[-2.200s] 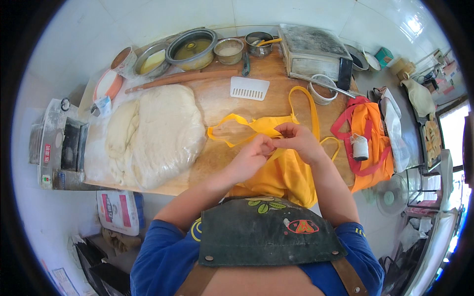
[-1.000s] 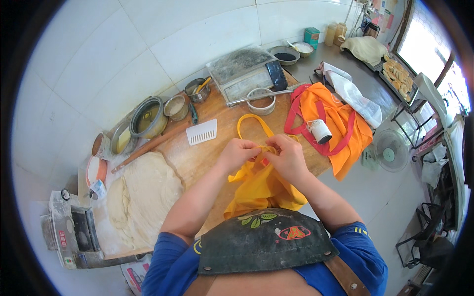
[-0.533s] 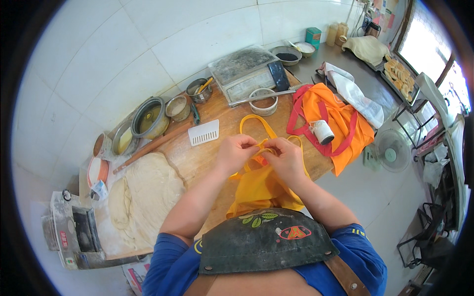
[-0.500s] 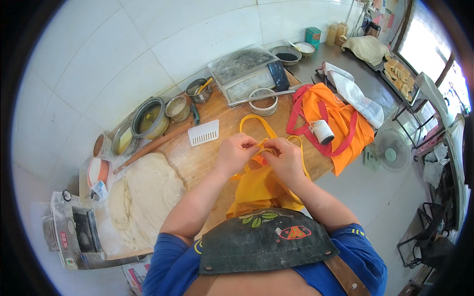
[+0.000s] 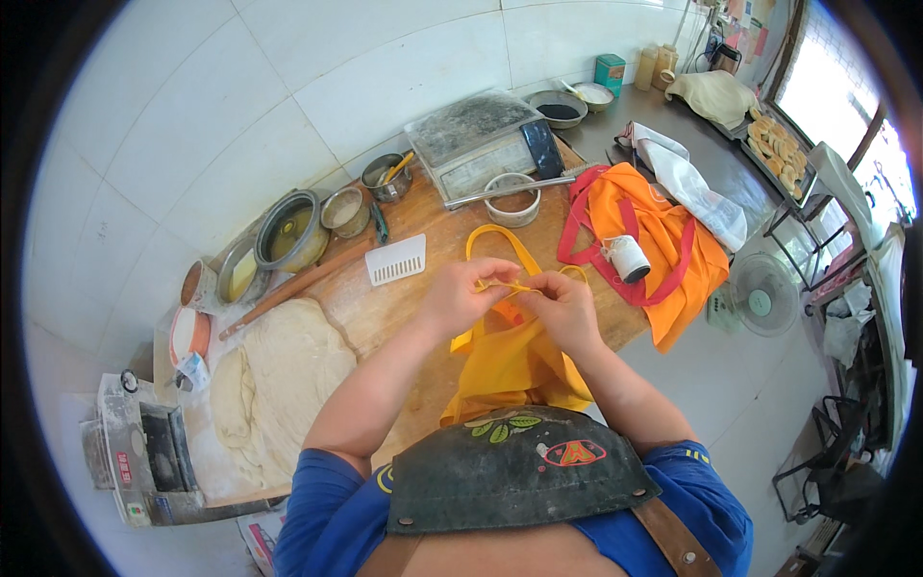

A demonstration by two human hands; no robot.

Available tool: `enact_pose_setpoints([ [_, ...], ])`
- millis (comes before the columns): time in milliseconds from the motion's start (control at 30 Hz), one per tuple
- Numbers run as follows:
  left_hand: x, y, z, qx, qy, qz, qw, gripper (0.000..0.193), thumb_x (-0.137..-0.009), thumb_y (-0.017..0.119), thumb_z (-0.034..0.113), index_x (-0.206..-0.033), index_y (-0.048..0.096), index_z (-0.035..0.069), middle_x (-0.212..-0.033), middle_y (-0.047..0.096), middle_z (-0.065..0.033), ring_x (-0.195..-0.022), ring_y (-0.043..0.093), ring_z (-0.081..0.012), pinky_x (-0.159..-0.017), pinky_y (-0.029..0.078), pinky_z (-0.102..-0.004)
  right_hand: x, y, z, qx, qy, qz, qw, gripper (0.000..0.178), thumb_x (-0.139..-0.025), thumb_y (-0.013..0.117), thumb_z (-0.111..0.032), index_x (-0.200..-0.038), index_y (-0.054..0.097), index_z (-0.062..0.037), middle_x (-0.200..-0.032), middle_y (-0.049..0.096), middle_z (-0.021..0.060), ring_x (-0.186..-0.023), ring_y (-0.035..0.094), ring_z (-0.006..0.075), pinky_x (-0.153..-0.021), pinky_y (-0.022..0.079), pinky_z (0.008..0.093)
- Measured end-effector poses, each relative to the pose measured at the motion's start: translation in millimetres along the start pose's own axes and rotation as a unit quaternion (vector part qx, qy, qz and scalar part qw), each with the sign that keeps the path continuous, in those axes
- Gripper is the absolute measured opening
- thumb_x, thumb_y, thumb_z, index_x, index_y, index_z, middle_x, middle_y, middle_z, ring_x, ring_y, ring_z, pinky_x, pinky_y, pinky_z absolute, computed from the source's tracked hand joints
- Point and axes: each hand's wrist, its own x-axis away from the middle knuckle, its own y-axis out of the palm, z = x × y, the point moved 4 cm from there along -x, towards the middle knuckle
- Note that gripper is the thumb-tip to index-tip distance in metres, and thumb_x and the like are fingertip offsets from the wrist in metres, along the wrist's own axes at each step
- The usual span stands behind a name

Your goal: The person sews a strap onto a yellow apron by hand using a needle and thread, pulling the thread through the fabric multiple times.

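Note:
My left hand (image 5: 460,298) and my right hand (image 5: 564,310) meet over the table, each with fingers closed on a thin yellow strap (image 5: 508,286). Below them hangs a yellow apron (image 5: 514,365), its lower part hidden behind the dark bib I wear. A wider yellow loop (image 5: 510,239) of it lies on the wood just beyond my hands. To the right, an orange apron (image 5: 630,207) with red straps is bunched at the table's edge. On it rests a white spool (image 5: 629,258) with a dark end.
Flattened dough (image 5: 298,361) covers the left of the wooden table (image 5: 336,284). A rolling pin (image 5: 293,288), a slotted white scraper (image 5: 397,260), a pot (image 5: 291,229), bowls and a scale (image 5: 486,144) line the far side. A fan (image 5: 761,298) stands at right.
My hands have drawn slightly apart, and the strap stretches straighter between them. My left forearm has shifted a little to the left.

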Motion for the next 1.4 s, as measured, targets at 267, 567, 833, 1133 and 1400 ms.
enact_pose_setpoints([
  [267,12.4,24.0,-11.2,0.23,-0.098,-0.033,0.968,0.022,-0.082,0.07,0.002,-0.103,0.065,-0.001,-0.102,0.067,-0.0051,-0.09,0.063,-0.0103,-0.076,0.051,-0.0252,-1.5,-7.5,-5.5,0.003,0.017,-0.04,0.999,0.013,-0.082,0.07,-0.007,-0.091,0.069,0.0028,-0.077,0.065,0.0014,-0.069,0.057,0.0053,-0.06,0.044,0.0202],
  [567,9.8,10.1,-19.8,0.179,-0.166,-0.115,0.963,0.012,-0.085,0.068,0.009,-0.091,0.064,0.0,-0.086,0.067,0.001,-0.078,0.058,-0.0056,-0.068,0.047,-0.0227,-0.1,-12.0,-3.8,0.009,0.093,-0.112,0.989,0.014,-0.081,0.072,-0.011,-0.086,0.068,0.002,-0.07,0.062,-0.0003,-0.063,0.053,0.0043,-0.055,0.041,0.0204],
  [833,-0.1,-26.7,-34.2,-0.363,-0.057,-0.079,0.927,0.023,-0.075,0.062,0.007,-0.097,0.069,0.01,-0.085,0.068,-0.0115,-0.078,0.065,-0.0267,-0.07,0.05,-0.0346,3.4,-15.0,-14.2,0.013,-0.02,-0.018,1.0,0.013,-0.081,0.069,-0.009,-0.082,0.065,0.0036,-0.065,0.061,0.0001,-0.061,0.054,0.0054,-0.055,0.043,0.0223],
  [1133,-36.0,-154.2,32.6,0.001,-0.231,-0.069,0.971,0.027,-0.072,0.057,0.0,-0.098,0.065,0.0,-0.073,0.068,-0.0096,-0.052,0.058,-0.0126,-0.052,0.044,-0.0244,17.7,-20.3,18.0,0.041,0.063,-0.042,0.996,0.008,-0.083,0.066,-0.006,-0.084,0.065,0.0017,-0.074,0.063,-0.0003,-0.065,0.055,0.0058,-0.059,0.042,0.0199],
  [1400,-127.8,-144.9,63.0,-0.163,0.133,0.154,0.966,0.032,-0.071,0.066,0.007,-0.102,0.066,-0.001,-0.08,0.071,-0.0094,-0.069,0.064,-0.0168,-0.065,0.051,-0.0311,43.1,4.0,55.7,-0.287,0.172,0.049,0.941,0.007,-0.088,0.061,-0.003,-0.091,0.062,0.0029,-0.083,0.064,0.006,-0.074,0.061,0.0135,-0.068,0.048,0.0246],
])
